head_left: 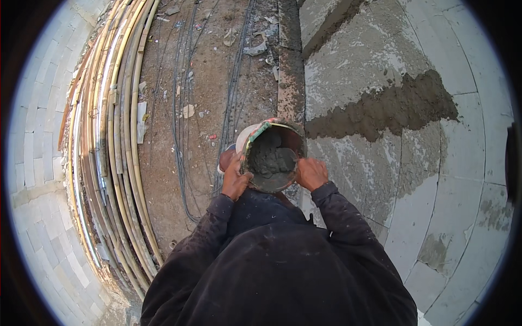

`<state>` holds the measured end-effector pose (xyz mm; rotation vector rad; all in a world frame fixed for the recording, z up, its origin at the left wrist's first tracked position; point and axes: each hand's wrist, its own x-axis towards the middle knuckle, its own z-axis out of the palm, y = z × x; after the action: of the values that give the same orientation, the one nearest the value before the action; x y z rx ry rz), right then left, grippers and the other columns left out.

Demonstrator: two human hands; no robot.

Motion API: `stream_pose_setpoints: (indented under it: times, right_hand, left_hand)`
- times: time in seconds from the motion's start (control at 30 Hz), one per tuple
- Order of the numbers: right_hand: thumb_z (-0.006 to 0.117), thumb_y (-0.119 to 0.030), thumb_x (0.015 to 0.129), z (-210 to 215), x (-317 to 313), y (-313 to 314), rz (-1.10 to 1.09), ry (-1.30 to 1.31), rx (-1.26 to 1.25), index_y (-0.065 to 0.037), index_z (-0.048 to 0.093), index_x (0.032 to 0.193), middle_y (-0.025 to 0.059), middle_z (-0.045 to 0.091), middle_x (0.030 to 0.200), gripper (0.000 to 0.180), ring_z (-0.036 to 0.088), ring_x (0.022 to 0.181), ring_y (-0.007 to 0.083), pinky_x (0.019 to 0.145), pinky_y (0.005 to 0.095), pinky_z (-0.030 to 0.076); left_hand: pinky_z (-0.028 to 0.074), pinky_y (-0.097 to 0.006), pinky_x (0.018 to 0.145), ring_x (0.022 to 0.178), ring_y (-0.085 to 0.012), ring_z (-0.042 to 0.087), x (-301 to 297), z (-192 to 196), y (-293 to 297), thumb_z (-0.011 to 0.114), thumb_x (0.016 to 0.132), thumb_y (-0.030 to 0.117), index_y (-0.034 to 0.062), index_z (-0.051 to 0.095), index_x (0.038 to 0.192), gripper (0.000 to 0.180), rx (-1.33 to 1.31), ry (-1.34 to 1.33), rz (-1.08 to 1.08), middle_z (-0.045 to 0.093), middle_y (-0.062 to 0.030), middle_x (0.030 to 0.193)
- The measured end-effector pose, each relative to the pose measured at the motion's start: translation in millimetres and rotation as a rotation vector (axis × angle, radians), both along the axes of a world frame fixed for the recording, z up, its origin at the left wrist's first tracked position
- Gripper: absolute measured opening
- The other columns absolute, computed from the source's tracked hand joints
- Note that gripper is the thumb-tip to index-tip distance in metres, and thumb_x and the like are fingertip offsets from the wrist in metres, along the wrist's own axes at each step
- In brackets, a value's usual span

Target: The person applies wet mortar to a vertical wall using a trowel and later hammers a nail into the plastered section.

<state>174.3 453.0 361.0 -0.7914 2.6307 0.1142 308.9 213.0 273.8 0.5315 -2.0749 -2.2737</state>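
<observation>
In front of my body is a round bucket [300, 135] with a mortar-smeared rim, its mouth facing up toward me. Wet grey mortar [266, 163] lies inside it. My left hand [235, 180] is closed on the bucket's left near edge, the thumb over the rim. At the right side of the rim my right hand [311, 174] is closed on a trowel; its handle is mostly hidden in the fist. The trowel's flat blade [286, 160] rests in the mortar. A pale rounded edge shows behind the bucket's left side.
To the right stands a wall of light grey blocks [462, 201], with a dark wet mortar band [386, 108] across it. Long poles [122, 125] lie in a bundle at left. Thin rods [176, 108] and scraps litter the dirt ground [209, 70]. Another block wall [41, 136] is far left.
</observation>
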Motion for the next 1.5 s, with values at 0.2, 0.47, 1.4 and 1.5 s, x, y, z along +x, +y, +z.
stream_pose_setpoints:
  times: [0.2, 0.47, 1.4, 1.5]
  right_hand:
    - [0.067, -0.018, 0.088, -36, 2, -12, -0.158, 0.278, -0.273, -0.004, 0.072, 0.103, 0.0178, 0.070, 0.090, 0.021, 0.071, 0.082, 0.0395, 0.072, 0.0515, 0.055]
    - [0.067, -0.019, 0.086, 41, 5, 22, -0.001, 0.053, -0.232, -0.003, 0.074, 0.091, 0.0200, 0.071, 0.087, 0.018, 0.073, 0.078, 0.0403, 0.072, 0.0510, 0.057]
    - [0.067, -0.026, 0.090, -27, 55, 18, -0.331, -0.178, -0.392, -0.007, 0.079, 0.104, 0.0255, 0.074, 0.106, 0.026, 0.070, 0.097, 0.0484, 0.087, 0.0543, 0.055]
    - [0.067, -0.031, 0.094, -31, 63, 45, -0.360, -0.191, -0.537, -0.009, 0.079, 0.114, 0.0227, 0.075, 0.112, 0.032, 0.069, 0.103, 0.0481, 0.090, 0.0541, 0.054]
  left_hand:
    - [0.035, -0.037, 0.120, 0.145, -0.0327, 0.046, -12, 21, -4, 0.073, 0.077, -0.002, -0.0033, 0.057, 0.143, 0.068, 0.000, -0.027, -0.150, 0.051, -0.0164, 0.153]
    - [0.031, -0.043, 0.125, 0.151, -0.0396, 0.039, 0, -17, 6, 0.078, 0.076, 0.005, -0.0025, 0.063, 0.138, 0.064, -0.336, 0.019, -0.134, 0.044, -0.0217, 0.161]
    - [0.028, -0.040, 0.125, 0.152, -0.0399, 0.036, -4, -19, 17, 0.074, 0.081, 0.003, -0.0028, 0.058, 0.143, 0.065, -0.139, -0.032, -0.144, 0.042, -0.0241, 0.162]
    - [0.065, -0.035, 0.075, 0.108, -0.0266, 0.068, -3, -23, 17, 0.062, 0.084, -0.010, 0.0016, 0.055, 0.142, 0.059, -0.133, -0.092, -0.128, 0.061, -0.0133, 0.136]
